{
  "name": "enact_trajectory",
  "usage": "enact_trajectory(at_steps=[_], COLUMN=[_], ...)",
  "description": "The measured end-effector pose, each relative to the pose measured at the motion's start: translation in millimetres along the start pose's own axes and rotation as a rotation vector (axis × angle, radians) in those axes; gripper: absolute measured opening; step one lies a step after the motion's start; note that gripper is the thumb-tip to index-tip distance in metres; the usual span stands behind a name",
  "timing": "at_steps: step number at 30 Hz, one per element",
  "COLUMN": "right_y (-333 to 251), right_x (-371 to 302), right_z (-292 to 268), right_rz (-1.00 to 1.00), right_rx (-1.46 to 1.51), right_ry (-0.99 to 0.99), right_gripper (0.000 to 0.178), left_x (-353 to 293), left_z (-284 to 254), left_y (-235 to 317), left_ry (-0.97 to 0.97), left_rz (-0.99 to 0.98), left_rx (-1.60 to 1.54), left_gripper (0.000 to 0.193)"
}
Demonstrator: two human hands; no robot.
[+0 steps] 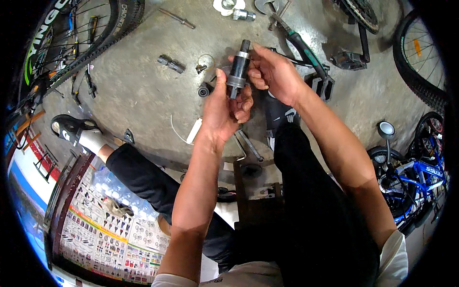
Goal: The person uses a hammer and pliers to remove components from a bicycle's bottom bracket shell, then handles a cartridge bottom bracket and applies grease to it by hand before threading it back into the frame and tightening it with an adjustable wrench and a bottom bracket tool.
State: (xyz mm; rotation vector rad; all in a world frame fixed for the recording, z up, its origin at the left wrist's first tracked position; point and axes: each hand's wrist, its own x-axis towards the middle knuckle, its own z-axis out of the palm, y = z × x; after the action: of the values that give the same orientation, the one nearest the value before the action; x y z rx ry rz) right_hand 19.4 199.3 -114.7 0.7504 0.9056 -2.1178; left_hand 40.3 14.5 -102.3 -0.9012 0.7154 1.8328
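Observation:
A bottom bracket cartridge (238,69), a black cylinder with a silver collar and a square spindle end pointing up, is held upright in front of me. My left hand (221,107) grips its lower end, thumb along the left side and fingers curled beneath. At the upper end, my right hand (277,71) has its fingers curled, a fingertip showing past the far side of the cartridge; its thumb is beside the collar. Just left of the cartridge, a black ring-shaped part (205,89) lies on the floor.
On the concrete floor lie a dark metal socket-like tool (171,63), a spindle rod (177,18), a silver splined tool (244,16), a green-and-black handled tool (306,51) and a pedal (350,60). Bicycle wheels (117,38) flank the space. A printed parts board (103,239) is at lower left.

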Motion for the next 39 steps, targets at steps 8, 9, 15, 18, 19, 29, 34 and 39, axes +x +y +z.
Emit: enact_trajectory(at_steps=[8, 9, 15, 18, 19, 29, 34, 39], right_y=[3, 4, 1, 1, 2, 10, 13, 12], right_x=[1, 1, 3, 7, 8, 3, -1, -4], right_z=[-3, 1, -12, -11, -11, -14, -11, -9], right_rz=[-0.082, -0.108, -0.426, -0.529, -0.555, -0.624, -0.626, -0.572], right_rx=[-0.113, -0.161, -0.522, -0.667, -0.755, -1.157, -1.354, -1.541], right_ry=[0.060, 0.092, 0.398, 0.425, 0.447, 0.496, 0.562, 0.558], right_gripper=[0.030, 0.029, 0.030, 0.035, 0.037, 0.040, 0.034, 0.033], left_x=[-2, -5, -21, -21, -20, -28, -48, -29], left_z=[16, 17, -13, -30, -30, -14, -15, -11], left_y=[0, 1, -49, -63, -66, -45, -50, -29], left_ry=[0.113, 0.178, 0.893, 0.938, 0.941, 0.706, 0.736, 0.724], left_rz=[-0.032, -0.017, 0.769, 0.776, 0.773, 0.488, 0.927, 0.743], left_rx=[-0.013, 0.030, 1.430, 1.602, 1.714, 1.300, 1.042, 1.092], left_gripper=[0.073, 0.073, 0.045, 0.047, 0.050, 0.046, 0.029, 0.032])
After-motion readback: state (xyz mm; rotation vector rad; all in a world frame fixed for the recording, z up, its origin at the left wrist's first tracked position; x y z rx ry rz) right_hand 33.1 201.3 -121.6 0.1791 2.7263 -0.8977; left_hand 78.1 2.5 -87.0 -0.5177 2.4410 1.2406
